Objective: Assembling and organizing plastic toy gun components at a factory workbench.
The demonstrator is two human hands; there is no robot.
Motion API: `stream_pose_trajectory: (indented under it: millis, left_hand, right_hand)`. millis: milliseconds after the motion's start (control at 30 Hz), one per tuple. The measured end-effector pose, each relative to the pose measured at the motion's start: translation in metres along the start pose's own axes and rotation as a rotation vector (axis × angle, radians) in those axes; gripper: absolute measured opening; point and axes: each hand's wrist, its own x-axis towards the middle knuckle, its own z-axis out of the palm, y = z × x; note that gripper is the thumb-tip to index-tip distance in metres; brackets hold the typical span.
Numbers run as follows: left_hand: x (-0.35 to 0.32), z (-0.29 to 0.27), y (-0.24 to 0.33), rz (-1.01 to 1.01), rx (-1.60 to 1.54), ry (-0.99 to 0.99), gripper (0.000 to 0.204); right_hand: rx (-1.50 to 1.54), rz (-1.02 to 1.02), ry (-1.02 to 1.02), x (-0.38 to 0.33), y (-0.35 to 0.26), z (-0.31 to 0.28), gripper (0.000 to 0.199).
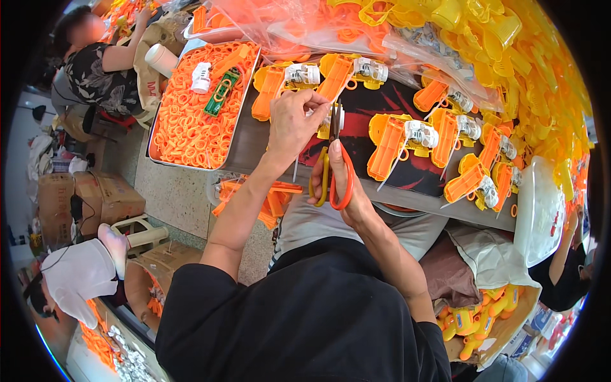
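My right hand point(340, 181) is closed on a pair of scissors point(344, 183) with one red-orange and one yellow handle. The dark blades point away from me, their tips beside the fingers of my left hand point(294, 127). That hand is closed in a pinch over the work mat; what lies between its fingertips is too small to make out. Partly hidden behind the hands and blades is a yellow and white toy part point(342, 119). Just beyond are orange-and-yellow toy assemblies point(337, 77) with white cylinders and thin pale strips. Another assembly point(386, 149) lies right of the scissors.
A metal tray point(210, 168) of small orange rings stands at the left, with a green piece point(223, 91) on top. Yellow parts point(509, 44) are heaped at far right. More assemblies point(468, 178) lie along the right edge. An open carton point(471, 337) holds yellow toys. Other people sit nearby.
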Motion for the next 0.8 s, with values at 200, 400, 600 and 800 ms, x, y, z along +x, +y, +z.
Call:
stream_pose_trajectory:
  millis: [200, 400, 600, 800]
  left_hand:
    - [-0.005, 0.003, 0.004, 0.011, -0.025, 0.021, 0.014]
    - [-0.007, 0.004, 0.004, 0.043, -0.010, 0.040, 0.013]
    - [-0.013, -0.005, 0.011, 0.010, -0.190, -0.027, 0.010]
    - [-0.068, -0.020, -0.007, 0.005, -0.012, 0.201, 0.008]
  right_hand:
    - [-0.009, -0.024, -0.048, 0.002, -0.004, 0.002, 0.074]
    - [-0.008, 0.002, -0.014, 0.003, -0.006, 0.003, 0.074]
    - [0.023, -0.049, -0.053, 0.000, -0.006, -0.002, 0.069]
    - [-0.218, -0.133, 0.141, -0.034, -0.009, -0.032, 0.068]
